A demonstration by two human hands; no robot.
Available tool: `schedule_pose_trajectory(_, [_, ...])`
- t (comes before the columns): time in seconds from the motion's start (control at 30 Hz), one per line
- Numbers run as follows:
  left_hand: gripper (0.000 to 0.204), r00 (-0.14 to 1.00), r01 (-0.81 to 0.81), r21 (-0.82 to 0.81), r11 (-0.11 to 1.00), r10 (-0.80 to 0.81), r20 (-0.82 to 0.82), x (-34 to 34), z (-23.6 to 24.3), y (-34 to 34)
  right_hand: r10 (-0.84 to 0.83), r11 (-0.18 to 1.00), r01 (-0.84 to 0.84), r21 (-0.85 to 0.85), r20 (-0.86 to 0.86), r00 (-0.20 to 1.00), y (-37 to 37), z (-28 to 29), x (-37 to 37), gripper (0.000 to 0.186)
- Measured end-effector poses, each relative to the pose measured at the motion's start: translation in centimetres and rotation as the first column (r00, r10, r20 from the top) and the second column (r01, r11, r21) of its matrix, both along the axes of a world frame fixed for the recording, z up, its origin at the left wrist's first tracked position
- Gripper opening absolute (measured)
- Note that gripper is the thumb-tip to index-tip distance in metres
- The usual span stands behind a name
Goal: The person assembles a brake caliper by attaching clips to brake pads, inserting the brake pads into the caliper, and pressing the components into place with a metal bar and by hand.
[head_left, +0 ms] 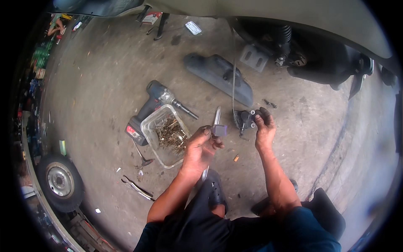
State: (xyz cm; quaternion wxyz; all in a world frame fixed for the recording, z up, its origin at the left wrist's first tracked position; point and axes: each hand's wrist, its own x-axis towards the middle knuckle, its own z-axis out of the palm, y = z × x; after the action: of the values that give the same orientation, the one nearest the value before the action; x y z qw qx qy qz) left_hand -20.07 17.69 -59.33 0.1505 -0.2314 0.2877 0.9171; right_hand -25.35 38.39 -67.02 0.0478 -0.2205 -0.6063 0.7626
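Observation:
My left hand (198, 148) is closed, pinching a small grey block with a purple edge (219, 130), which looks like a brake pad. A long silver metal tool (217, 114) shows above and below that hand; I cannot tell whether it is held or lies on the floor behind. My right hand (265, 129) grips the right side of a dark brake caliper (242, 119) with its thumb and fingers. From the caliper a thin hose (234, 71) runs up towards the vehicle. The two hands are apart, with the caliper to the right of the pad.
A clear plastic tub (156, 148) of rusty bolts stands left of my left arm, beside a cordless impact wrench (156, 103). Pliers (138, 187), a T-handle tool (145, 160), loose bolts (270, 103) and a dark plastic cover (218, 75) lie around. The vehicle (310, 21) overhangs the far side.

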Motion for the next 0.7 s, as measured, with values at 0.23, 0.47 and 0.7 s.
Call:
schedule_pose_trajectory(0.23, [0.028, 1.0, -0.006, -0.028, 1.0, 0.006, 0.019, 0.1, -0.2, 0.6, 0.037, 0.958, -0.026, 0.284, -0.034, 0.999, 2.9, 1.7, -2.7, 0.026])
schedule_pose_trajectory(0.47, [0.025, 0.999, 0.009, -0.115, 0.993, -0.003, 0.053, 1.1, -0.2, 0.8, -0.028, 0.83, 0.0, 0.558, 0.041, 0.999, 4.1, -3.1, 2.0, 0.021])
schedule_pose_trajectory(0.7, [0.028, 0.995, 0.042, -0.168, 0.985, -0.026, 0.099, 1.0, -0.4, 1.2, 0.237, 0.966, -0.248, 0.07, 0.135, 0.962, -2.3, 5.4, 4.5, 0.025])
